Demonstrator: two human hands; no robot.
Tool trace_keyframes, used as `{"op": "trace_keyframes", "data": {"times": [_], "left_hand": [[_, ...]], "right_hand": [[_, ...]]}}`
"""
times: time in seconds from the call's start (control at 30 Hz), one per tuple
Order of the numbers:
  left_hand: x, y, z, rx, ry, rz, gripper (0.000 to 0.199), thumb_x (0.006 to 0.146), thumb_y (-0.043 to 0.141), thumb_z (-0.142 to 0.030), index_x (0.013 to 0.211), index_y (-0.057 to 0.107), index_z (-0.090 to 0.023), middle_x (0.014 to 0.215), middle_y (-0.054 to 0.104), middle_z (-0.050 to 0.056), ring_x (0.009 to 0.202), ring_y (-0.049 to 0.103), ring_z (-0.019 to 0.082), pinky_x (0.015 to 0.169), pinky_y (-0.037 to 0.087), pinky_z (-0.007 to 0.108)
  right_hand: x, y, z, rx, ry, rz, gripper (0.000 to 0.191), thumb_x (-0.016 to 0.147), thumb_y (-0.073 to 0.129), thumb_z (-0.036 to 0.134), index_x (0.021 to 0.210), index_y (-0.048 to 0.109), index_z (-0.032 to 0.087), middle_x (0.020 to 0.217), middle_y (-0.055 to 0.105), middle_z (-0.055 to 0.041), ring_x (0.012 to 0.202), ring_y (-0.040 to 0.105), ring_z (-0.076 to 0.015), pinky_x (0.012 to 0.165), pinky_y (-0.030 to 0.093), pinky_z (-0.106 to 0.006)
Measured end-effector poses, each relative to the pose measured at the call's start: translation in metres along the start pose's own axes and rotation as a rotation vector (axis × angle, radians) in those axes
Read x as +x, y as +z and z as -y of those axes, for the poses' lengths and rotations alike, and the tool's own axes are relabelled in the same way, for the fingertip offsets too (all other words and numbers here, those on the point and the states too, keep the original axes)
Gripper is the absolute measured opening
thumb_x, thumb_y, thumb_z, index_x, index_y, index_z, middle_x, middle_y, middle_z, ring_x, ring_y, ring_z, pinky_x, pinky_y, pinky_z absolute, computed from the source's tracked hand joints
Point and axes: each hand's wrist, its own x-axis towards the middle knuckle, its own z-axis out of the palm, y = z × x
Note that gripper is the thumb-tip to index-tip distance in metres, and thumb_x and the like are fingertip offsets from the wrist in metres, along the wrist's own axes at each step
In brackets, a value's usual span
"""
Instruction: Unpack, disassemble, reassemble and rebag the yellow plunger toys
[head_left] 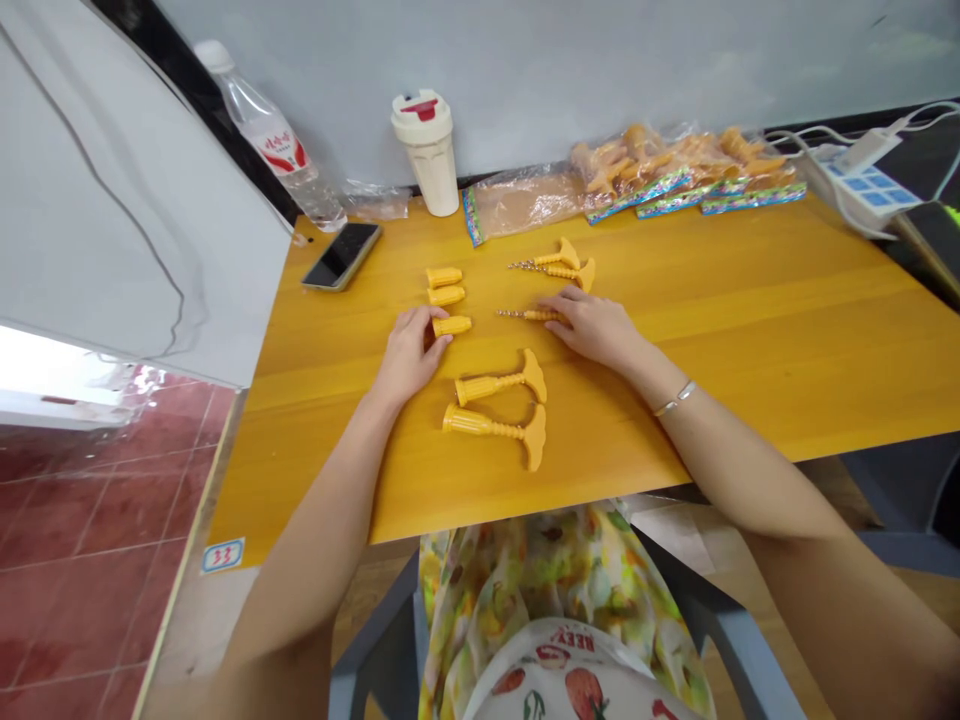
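On the table, my left hand (411, 348) has its thumb and fingers around the wide end of a yellow ribbed plastic sleeve (454, 325). Two more yellow sleeves (446, 295) lie just beyond it. My right hand (594, 322) grips the handle of a corkscrew (525, 314), whose metal spiral points left toward the sleeve; its handle is hidden under my fingers. Behind that hand lie two bare corkscrews (559, 262) with yellow T-shaped handles. Nearer to me are two corkscrews (491, 384) with sleeves over their spirals, side by side.
Along the back stand a water bottle (274, 140) and a cream cup (429, 155). A phone (343, 256) lies at the left. A clear bag (525, 205) and several bags of yellow corkscrews (675, 170) line the wall. A power strip (870, 185) with cables sits at the right.
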Motion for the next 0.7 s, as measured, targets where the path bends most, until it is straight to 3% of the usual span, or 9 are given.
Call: {"op": "trace_keyframes", "data": {"times": [0.13, 0.43, 0.6, 0.7], "left_hand": [[-0.002, 0.003, -0.007, -0.174, -0.041, 0.021, 0.025, 0.086, 0.065, -0.029, 0.110, 0.061, -0.022, 0.098, 0.065, 0.004, 0.080, 0.058, 0.018, 0.080, 0.050, 0.034], [-0.003, 0.012, -0.011, -0.463, -0.134, 0.000, 0.031, 0.085, 0.069, -0.037, 0.109, 0.057, -0.022, 0.100, 0.064, 0.004, 0.089, 0.062, 0.018, 0.081, 0.051, 0.030], [-0.007, 0.014, -0.035, -0.426, -0.077, 0.074, 0.029, 0.087, 0.069, -0.036, 0.110, 0.061, -0.021, 0.109, 0.066, 0.007, 0.094, 0.062, 0.018, 0.087, 0.050, 0.032], [-0.007, 0.011, -0.040, -0.515, -0.094, 0.099, 0.033, 0.085, 0.072, -0.040, 0.109, 0.063, -0.020, 0.107, 0.067, 0.006, 0.093, 0.062, 0.018, 0.086, 0.050, 0.031]], "right_hand": [[-0.001, 0.001, 0.007, 0.000, -0.025, -0.066, 0.037, 0.104, 0.046, 0.035, 0.132, 0.069, 0.028, 0.129, 0.068, -0.0081, 0.104, 0.068, -0.0256, 0.070, 0.045, -0.032], [-0.005, -0.002, 0.012, -0.040, -0.115, -0.171, 0.039, 0.103, 0.043, 0.028, 0.132, 0.069, 0.028, 0.125, 0.069, -0.0087, 0.089, 0.064, -0.0224, 0.069, 0.039, -0.033], [-0.009, -0.001, 0.023, 0.003, -0.247, -0.213, 0.037, 0.104, 0.043, 0.029, 0.127, 0.072, 0.027, 0.116, 0.071, -0.0111, 0.105, 0.058, -0.0280, 0.084, 0.041, -0.039], [-0.010, 0.002, 0.026, 0.056, -0.310, -0.269, 0.036, 0.103, 0.044, 0.031, 0.126, 0.072, 0.030, 0.113, 0.071, -0.0107, 0.117, 0.052, -0.0321, 0.095, 0.038, -0.047]]}}
